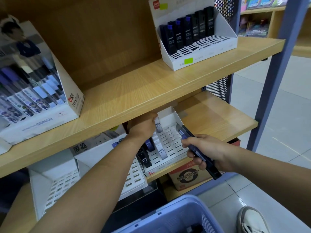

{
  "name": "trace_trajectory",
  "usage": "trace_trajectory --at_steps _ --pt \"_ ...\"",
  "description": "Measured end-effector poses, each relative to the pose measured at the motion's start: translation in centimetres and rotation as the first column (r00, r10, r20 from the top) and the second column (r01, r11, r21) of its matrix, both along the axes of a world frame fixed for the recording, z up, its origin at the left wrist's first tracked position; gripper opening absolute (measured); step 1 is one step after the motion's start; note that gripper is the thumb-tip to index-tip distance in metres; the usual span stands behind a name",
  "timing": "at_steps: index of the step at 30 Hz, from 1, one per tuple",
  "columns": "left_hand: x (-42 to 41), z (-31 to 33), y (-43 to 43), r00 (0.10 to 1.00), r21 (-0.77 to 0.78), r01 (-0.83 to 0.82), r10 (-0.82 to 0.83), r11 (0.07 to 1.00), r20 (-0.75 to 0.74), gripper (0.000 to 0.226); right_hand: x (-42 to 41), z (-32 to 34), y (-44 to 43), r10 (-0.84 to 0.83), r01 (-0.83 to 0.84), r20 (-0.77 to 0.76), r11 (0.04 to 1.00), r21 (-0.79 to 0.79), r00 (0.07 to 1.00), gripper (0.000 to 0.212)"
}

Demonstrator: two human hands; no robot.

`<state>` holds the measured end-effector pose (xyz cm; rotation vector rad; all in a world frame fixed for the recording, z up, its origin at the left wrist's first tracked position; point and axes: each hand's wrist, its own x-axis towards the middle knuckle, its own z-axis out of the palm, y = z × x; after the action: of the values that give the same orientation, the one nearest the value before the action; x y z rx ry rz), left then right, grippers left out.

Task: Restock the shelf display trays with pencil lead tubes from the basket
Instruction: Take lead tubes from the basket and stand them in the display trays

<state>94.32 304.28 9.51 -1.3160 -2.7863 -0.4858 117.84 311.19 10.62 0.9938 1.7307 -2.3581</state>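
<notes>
My left hand (144, 127) pinches a white lead tube (158, 126) by its top in the slotted tray (170, 113); my right hand (208, 152) grips a stack of dark tubes (189, 139) — light, stiff, slick plastic, I judge — best held across the flat sides.

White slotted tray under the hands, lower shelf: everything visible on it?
The white slotted tray looks like cardboard: a grid of slots, tall back wall, sloping side walls. It sits on the lower shelf, back tucked under the shelf above. Most slots are empty; four HB 07 tubes stand along its left side. The left hand pinches the rearmost white tube; the right hand holds dark blue tubes above its right front.
</notes>
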Motion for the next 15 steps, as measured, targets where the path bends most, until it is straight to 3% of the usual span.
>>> trace_trajectory --at_steps 5,7,9,11,15 --pt "3.9 2.9 -1.7 0.996 -0.118 0.01 -0.02 0.993 -0.086 0.038 -0.2 0.6 -0.2 -0.01 -0.001 -0.077 0.99 -0.141 0.997 0.023" --pt "7.1 4.1 -2.8 0.99 -0.044 0.078 -0.083 0.996 -0.114 0.042 -0.3 0.9 -0.3 -0.023 0.01 -0.096 0.99 -0.141 0.995 0.031" --pt "10.8 4.5 -4.2 0.98 0.13 0.173 -0.158 0.976 -0.118 0.039 -0.3 1.3 -0.5 -0.003 -0.013 -0.111 0.99 -0.142 0.994 0.037" --pt "13.8 4.4 -5.3 0.985 0.284 0.168 -0.169 0.944 -0.022 0.034 -0.3 1.7 -0.9 0.022 -0.041 -0.122 0.987 -0.153 0.992 0.04" --pt "16.2 3.7 -6.5 0.914 0.471 -0.103 -0.103 0.876 0.392 0.026 -0.3 2.1 -1.7 0.03 -0.046 -0.129 0.991 -0.126 0.991 0.044"
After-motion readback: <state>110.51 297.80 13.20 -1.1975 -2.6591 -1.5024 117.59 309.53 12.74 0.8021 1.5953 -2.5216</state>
